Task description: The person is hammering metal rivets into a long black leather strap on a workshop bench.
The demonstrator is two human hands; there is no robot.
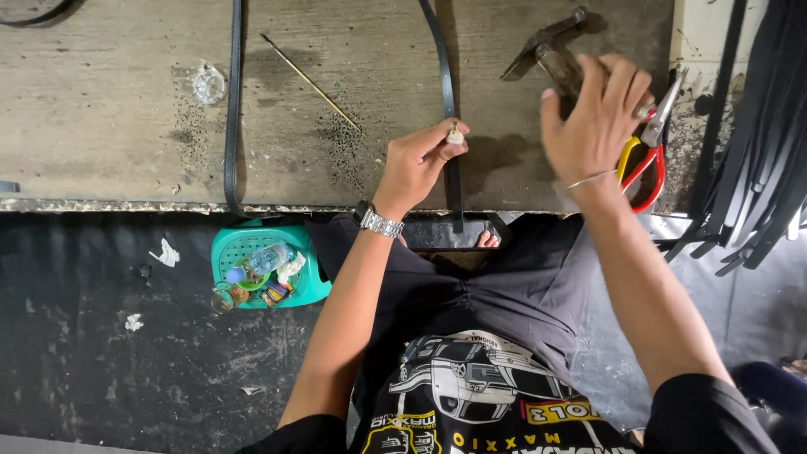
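Now left hand [414, 162] grip pinches small white piece [455, 134] atop black strap [453, 181].

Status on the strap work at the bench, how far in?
Done: little to show; dark specks dot the workbench. In hand: left hand pinches a small white piece onto the black strap; right hand reaches above the metal tool. Left: black strips hang untouched.

Strap [450, 101] lies on the bench [109, 109] — pliers [643, 160] right, basket [311, 277] below-left.
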